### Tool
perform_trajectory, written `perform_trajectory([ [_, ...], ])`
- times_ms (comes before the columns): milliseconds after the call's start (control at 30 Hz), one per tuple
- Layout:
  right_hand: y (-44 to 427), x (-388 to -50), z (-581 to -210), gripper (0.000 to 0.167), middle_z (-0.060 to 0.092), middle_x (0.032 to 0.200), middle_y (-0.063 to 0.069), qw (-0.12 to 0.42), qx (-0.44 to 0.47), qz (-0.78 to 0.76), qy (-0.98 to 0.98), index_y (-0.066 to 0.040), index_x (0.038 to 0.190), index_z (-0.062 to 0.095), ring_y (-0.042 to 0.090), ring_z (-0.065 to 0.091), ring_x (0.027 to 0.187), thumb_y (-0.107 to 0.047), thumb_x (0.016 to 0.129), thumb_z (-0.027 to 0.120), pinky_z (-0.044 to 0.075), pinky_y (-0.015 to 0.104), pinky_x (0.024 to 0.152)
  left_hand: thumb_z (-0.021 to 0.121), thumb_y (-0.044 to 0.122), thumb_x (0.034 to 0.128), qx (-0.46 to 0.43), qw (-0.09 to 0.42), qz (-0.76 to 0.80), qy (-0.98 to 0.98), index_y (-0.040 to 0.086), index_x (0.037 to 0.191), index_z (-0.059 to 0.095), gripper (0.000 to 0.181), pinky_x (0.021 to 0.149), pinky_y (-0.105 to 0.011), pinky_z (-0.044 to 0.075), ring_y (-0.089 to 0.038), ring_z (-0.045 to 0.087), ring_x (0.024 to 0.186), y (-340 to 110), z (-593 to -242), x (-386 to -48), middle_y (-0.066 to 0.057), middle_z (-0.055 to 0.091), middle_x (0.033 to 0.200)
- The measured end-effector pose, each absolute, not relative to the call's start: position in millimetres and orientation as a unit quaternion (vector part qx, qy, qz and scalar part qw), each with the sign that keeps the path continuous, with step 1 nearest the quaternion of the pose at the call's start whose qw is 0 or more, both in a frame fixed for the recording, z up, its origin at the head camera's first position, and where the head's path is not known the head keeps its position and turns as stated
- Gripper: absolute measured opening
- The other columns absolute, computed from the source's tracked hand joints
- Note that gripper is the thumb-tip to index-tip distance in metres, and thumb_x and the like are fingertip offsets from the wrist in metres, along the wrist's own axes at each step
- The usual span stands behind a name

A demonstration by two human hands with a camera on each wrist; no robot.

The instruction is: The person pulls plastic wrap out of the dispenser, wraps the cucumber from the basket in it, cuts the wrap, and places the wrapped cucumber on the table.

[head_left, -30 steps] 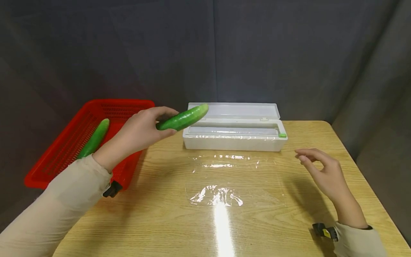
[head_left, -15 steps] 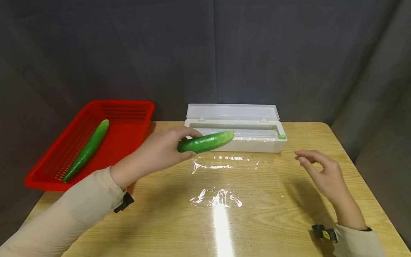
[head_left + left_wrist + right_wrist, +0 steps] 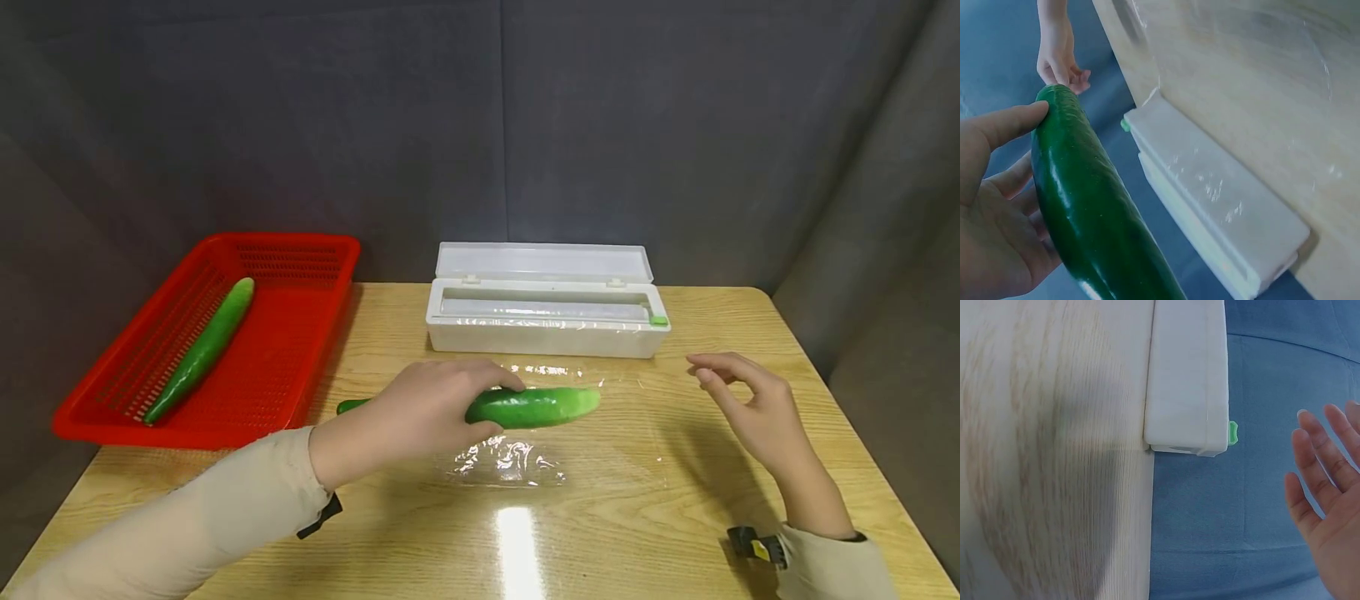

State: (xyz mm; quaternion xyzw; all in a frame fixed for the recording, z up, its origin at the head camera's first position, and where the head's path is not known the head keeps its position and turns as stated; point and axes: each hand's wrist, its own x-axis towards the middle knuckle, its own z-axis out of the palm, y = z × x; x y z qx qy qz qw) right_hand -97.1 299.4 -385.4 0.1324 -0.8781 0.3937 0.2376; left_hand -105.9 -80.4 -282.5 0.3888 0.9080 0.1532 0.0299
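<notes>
Gripping a green cucumber [image 3: 543, 407] around its middle, the left hand [image 3: 427, 410] reaches across the table [image 3: 637, 542] from the near left. The thumb presses the cucumber's near side and the fingers curl over its far side, so the cucumber lies between them, running under the palm. Its pale end sticks out past the fingertips towards the right, and its narrow dark end shows on the other side of the hand, by the wrist. It lies nearly level above a sheet of clear film [image 3: 517, 465] spread on the table; whether it touches the film I cannot tell.

Well apart on the right, the right hand [image 3: 753, 408] is loosely bent, thumb near the index finger in the head view, with nothing between them; the right wrist view shows the fingers relaxed and slightly spread. Behind the film stands a white box [image 3: 547, 337], lid tipped back, a roll inside and a green piece at its right front corner. On the left, a red basket [image 3: 281, 333] holds a second cucumber [image 3: 202, 354], lying slantwise
</notes>
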Motion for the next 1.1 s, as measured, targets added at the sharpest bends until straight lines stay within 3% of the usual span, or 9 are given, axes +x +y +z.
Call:
perform_trajectory([
  [300, 299, -96, -386, 0.024, 0.069, 0.102, -0.008, 0.230, 0.129, 0.394, -0.880, -0.008, 0.118, 0.071, -0.001, 0.056, 0.089, -0.002, 0.095, 0.064, 0.038, 0.010, 0.079, 0.077, 0.025, 0.0870, 0.386, 0.062, 0.174, 0.904, 0.022, 0.130, 0.065, 0.045, 0.081, -0.036, 0.050, -0.010, 0.062, 0.104, -62, -301, -105, 0.006, 0.065, 0.126],
  [533, 299, -97, -386, 0.024, 0.068, 0.103, -0.012, 0.224, 0.127, 0.392, -0.883, -0.009, 0.118, 0.071, -0.001, 0.056, 0.090, -0.004, 0.096, 0.064, 0.038, 0.009, 0.079, 0.077, 0.024, 0.0868, 0.389, 0.083, 0.186, 0.899, 0.020, 0.130, 0.065, 0.045, 0.078, -0.030, 0.051, -0.008, 0.061, 0.099, -46, -319, -108, 0.005, 0.065, 0.124],
  [1100, 298, -98, -387, 0.024, 0.070, 0.101, -0.007, 0.220, 0.125, 0.388, -0.886, -0.011, 0.118, 0.071, -0.002, 0.057, 0.089, -0.005, 0.097, 0.063, 0.040, 0.010, 0.077, 0.079, 0.024, 0.0860, 0.402, 0.089, 0.175, 0.894, 0.019, 0.129, 0.066, 0.046, 0.080, -0.027, 0.051, -0.006, 0.061, 0.104, -16, -365, -120, 0.006, 0.065, 0.125],
])
